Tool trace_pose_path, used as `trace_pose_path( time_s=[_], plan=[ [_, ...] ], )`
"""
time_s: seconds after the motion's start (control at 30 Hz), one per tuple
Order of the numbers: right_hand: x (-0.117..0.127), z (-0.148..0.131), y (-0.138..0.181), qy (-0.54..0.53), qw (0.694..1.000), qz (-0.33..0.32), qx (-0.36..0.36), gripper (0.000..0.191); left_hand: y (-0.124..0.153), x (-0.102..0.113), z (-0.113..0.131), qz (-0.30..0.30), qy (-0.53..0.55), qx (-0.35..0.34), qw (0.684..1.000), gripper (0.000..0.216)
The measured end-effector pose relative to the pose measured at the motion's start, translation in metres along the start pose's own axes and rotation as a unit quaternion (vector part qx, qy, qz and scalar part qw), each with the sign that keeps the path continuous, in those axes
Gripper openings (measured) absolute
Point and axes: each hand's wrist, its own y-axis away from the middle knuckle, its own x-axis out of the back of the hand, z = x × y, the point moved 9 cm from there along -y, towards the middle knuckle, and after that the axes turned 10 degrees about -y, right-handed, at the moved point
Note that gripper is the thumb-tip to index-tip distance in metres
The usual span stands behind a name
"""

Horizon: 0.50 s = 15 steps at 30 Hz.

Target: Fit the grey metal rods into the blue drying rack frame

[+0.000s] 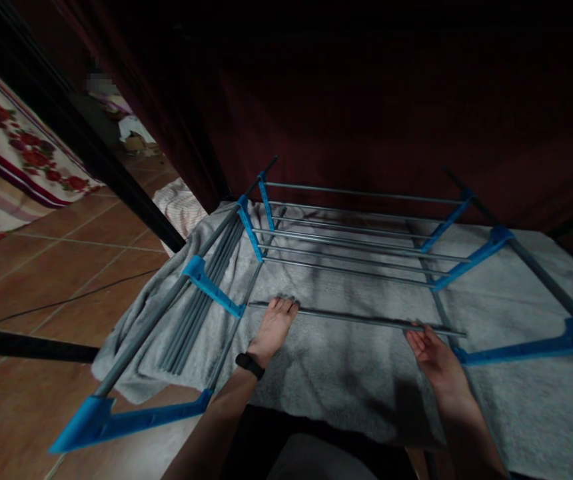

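A thin grey metal rod (351, 317) lies crosswise in both my hands. My left hand (277, 323), with a black band on its wrist, is closed over the rod near its left end, close to a blue plastic bracket (216, 295). My right hand (429, 350) grips the rod from below near its right end, the fingers curled up around it. That end reaches close to the right blue bracket (526, 350). Beyond my hands, several rods (356, 243) span between blue brackets on the left and right of the rack frame.
Several loose grey rods (201, 307) lie bundled on the left. A grey blanket (341, 373) is under the rack. Dark red fabric (366, 120) hangs behind. Black posts (111, 167) and a cable (71, 298) stand or lie by the tiled floor (31, 280) at left.
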Motion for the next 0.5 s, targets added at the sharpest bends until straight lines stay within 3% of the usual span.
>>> trace_pose_path(
  time_s=[0.27,0.5],
  plan=[
    [0.0042,0.0024,-0.0021,-0.025,1.0,0.012,-0.004,0.012,0.0008,-0.0055,0.0018,-0.004,-0.007,0.01,1.0,0.048],
    [0.0009,0.0024,-0.0035,-0.047,0.999,-0.024,0.001,0.009,-0.0001,-0.0097,0.0023,0.003,-0.021,0.01,1.0,0.048]
  ],
)
